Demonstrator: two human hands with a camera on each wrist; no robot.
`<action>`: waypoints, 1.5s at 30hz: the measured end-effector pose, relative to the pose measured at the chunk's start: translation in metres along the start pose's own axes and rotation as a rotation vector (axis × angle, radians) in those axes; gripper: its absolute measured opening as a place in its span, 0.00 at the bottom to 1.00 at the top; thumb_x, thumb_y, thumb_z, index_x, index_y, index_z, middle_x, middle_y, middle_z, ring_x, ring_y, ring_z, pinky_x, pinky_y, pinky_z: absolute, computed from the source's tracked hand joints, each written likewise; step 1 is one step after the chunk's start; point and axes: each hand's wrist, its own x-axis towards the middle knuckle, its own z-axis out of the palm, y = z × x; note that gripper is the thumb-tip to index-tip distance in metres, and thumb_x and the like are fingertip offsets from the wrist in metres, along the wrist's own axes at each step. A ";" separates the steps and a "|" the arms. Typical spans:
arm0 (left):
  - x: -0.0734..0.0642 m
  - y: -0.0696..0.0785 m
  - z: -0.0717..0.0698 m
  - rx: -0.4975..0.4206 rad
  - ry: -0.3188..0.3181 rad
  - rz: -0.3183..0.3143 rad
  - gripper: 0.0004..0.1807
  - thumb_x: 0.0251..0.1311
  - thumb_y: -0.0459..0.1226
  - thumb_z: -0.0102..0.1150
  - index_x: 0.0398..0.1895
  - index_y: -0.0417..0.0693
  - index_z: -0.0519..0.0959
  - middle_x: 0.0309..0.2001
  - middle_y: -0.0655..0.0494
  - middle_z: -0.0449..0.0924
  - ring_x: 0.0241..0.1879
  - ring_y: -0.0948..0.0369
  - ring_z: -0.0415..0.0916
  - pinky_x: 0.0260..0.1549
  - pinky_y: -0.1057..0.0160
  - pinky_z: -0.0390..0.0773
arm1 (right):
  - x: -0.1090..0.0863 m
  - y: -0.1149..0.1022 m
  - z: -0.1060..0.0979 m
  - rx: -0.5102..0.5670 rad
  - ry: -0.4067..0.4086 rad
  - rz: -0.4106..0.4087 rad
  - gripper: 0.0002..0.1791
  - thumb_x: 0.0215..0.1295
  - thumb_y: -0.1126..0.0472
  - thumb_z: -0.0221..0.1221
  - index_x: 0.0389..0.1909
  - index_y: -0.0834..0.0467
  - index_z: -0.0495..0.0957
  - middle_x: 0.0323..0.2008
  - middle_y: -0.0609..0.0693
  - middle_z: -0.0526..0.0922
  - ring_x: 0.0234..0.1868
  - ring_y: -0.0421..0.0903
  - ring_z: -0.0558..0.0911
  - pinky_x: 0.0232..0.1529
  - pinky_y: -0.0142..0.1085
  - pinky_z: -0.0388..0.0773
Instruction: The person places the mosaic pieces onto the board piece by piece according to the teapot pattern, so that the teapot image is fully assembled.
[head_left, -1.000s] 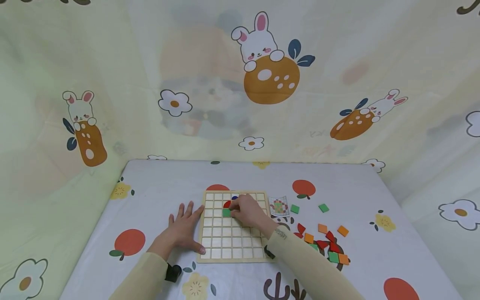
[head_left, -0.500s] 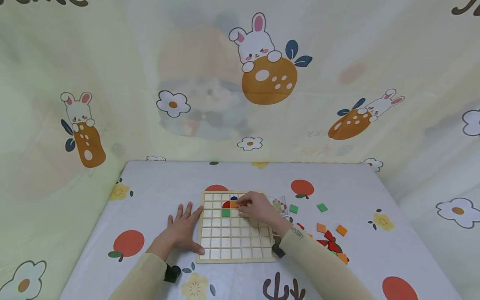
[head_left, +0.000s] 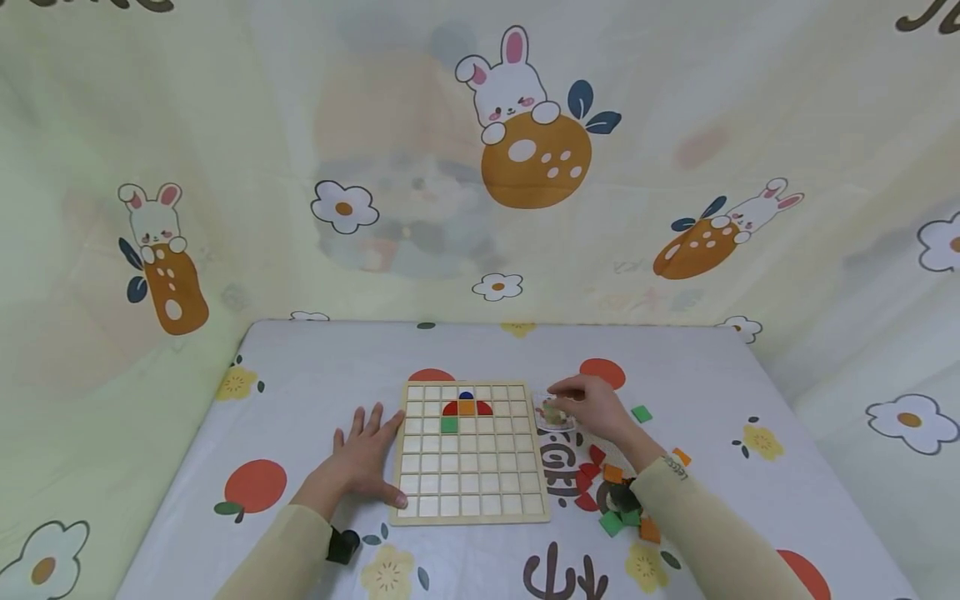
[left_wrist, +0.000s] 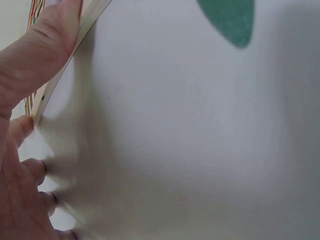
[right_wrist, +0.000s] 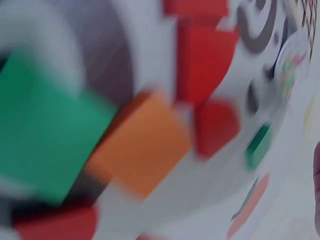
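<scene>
My left hand [head_left: 363, 462] is spread at the left side of a wooden grid board [head_left: 472, 522], its thumb and index finger touching the edge. On the board are a blue piece [head_left: 466, 396], an orange square [head_left: 467, 407] between two rounded red pieces, the left one [head_left: 450, 409] and the right one [head_left: 484, 408], and a green square [head_left: 449, 425]. Just right of the board, my right hand [head_left: 596, 408] hovers over a small pattern card [head_left: 553, 419], fingers loosely bent, with nothing visible in them. A green tile [right_wrist: 259, 147] lies near that hand in the right wrist view.
Loose red, orange and green tiles lie scattered right of the board, including a red piece [head_left: 585, 502] and an orange square [head_left: 650, 530] partly near the right sleeve. Another green square [head_left: 641, 413] lies farther right. Patterned cloth covers the table [head_left: 315, 358] and the wall behind.
My right hand has left the board and moved right, over the card. The orange square and the right-hand red piece now show uncovered on the board. My left hand stays put.
</scene>
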 end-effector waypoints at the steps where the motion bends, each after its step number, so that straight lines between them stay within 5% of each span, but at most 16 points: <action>1: 0.000 0.000 0.000 -0.005 0.001 0.000 0.72 0.33 0.54 0.86 0.83 0.52 0.52 0.83 0.37 0.39 0.81 0.33 0.29 0.72 0.23 0.36 | -0.001 0.005 -0.003 -0.007 0.007 -0.004 0.13 0.70 0.64 0.63 0.52 0.63 0.85 0.51 0.60 0.86 0.48 0.53 0.83 0.51 0.47 0.83; 10: 0.000 -0.001 -0.001 -0.001 0.005 0.008 0.72 0.32 0.55 0.86 0.82 0.52 0.53 0.83 0.36 0.39 0.81 0.32 0.30 0.72 0.23 0.37 | -0.012 0.038 -0.021 -0.084 0.026 0.094 0.15 0.70 0.61 0.64 0.54 0.64 0.83 0.54 0.62 0.84 0.50 0.56 0.80 0.56 0.51 0.82; 23: -0.002 -0.001 -0.001 -0.001 0.010 0.013 0.73 0.30 0.55 0.86 0.82 0.51 0.53 0.82 0.35 0.40 0.80 0.31 0.31 0.71 0.22 0.38 | -0.015 0.057 -0.016 -0.125 -0.027 0.241 0.23 0.66 0.58 0.68 0.59 0.63 0.80 0.55 0.62 0.82 0.53 0.57 0.78 0.59 0.52 0.80; 45: -0.002 0.000 -0.002 -0.002 0.008 0.017 0.72 0.30 0.55 0.86 0.82 0.51 0.53 0.83 0.35 0.40 0.80 0.31 0.31 0.71 0.22 0.37 | -0.018 0.059 -0.010 -0.122 0.020 0.253 0.21 0.64 0.58 0.70 0.55 0.64 0.81 0.52 0.63 0.82 0.51 0.57 0.77 0.58 0.54 0.79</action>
